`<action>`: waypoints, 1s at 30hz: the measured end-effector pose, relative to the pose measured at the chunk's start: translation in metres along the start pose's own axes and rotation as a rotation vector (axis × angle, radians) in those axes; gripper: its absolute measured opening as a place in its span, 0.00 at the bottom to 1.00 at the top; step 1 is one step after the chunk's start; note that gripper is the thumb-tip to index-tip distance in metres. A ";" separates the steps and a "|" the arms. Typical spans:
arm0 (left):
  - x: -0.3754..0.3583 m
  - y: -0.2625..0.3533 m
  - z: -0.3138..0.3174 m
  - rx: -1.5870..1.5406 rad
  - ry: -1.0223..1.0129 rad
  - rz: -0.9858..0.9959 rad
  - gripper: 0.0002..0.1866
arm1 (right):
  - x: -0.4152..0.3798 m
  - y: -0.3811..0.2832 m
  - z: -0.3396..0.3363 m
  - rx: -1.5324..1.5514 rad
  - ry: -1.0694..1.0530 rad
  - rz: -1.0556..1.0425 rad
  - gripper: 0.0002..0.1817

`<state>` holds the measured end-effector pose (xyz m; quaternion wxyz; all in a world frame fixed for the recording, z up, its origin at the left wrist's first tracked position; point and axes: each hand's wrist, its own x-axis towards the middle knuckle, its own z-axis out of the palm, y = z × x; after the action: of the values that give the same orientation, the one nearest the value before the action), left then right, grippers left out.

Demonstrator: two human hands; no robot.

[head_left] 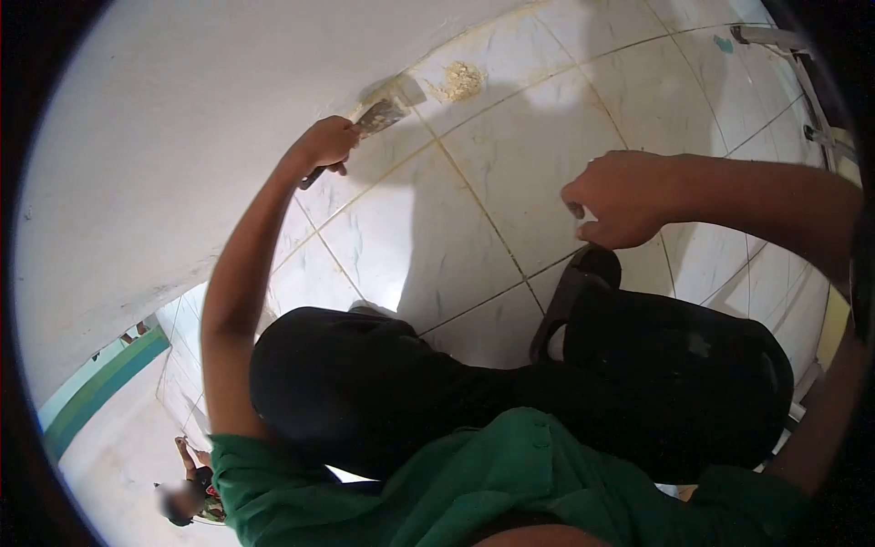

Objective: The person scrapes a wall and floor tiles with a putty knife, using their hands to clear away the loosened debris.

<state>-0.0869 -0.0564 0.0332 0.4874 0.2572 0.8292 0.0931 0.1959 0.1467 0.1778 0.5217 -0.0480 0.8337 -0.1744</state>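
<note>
My left hand (327, 146) grips a putty knife (381, 116) by its dark handle. The wide metal blade, smeared with pale residue, lies close to the floor tiles along the foot of the wall. Just past the blade sits a small heap of cream-coloured crumbs (458, 81). My right hand (620, 199) hovers over the floor near my right foot. Its fingers curl loosely, with a gap between thumb and forefinger, and I see nothing held in it.
A white wall (164, 137) rises on the left. Marbled tiles (501, 173) with yellowish grout cover the floor. Metal legs or rails (775, 36) stand at the upper right. My dark sandal (570, 296) is on the tiles. Another person (191, 492) is at the lower left.
</note>
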 end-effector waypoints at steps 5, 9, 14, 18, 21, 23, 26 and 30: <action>-0.029 0.032 -0.014 0.262 -0.116 0.061 0.13 | 0.023 0.040 0.036 0.246 0.297 -0.052 0.15; -0.017 0.053 -0.003 0.476 -0.246 0.141 0.14 | 0.055 0.080 0.055 0.072 0.398 -0.047 0.15; 0.021 0.090 0.051 0.182 -0.069 0.335 0.16 | 0.098 0.106 0.045 0.268 0.522 -0.082 0.15; 0.018 0.089 0.106 -0.144 0.008 0.303 0.16 | 0.115 0.121 0.032 0.183 0.489 0.102 0.15; 0.019 0.053 0.099 -0.401 -0.105 0.162 0.12 | 0.114 0.135 0.046 0.170 0.510 0.076 0.14; 0.039 0.013 0.075 -0.286 -0.025 0.215 0.12 | 0.115 0.141 0.052 0.189 0.509 0.113 0.14; 0.022 0.015 0.035 -0.148 0.087 0.083 0.16 | 0.113 0.137 0.063 0.276 0.518 0.168 0.14; 0.024 0.026 0.032 0.040 -0.084 0.158 0.17 | 0.126 0.111 0.062 0.341 0.862 0.040 0.16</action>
<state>-0.0597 -0.0251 0.0093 0.5077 0.3352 0.7869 0.1036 0.2058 0.2030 0.0082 0.1315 0.1317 0.9347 -0.3030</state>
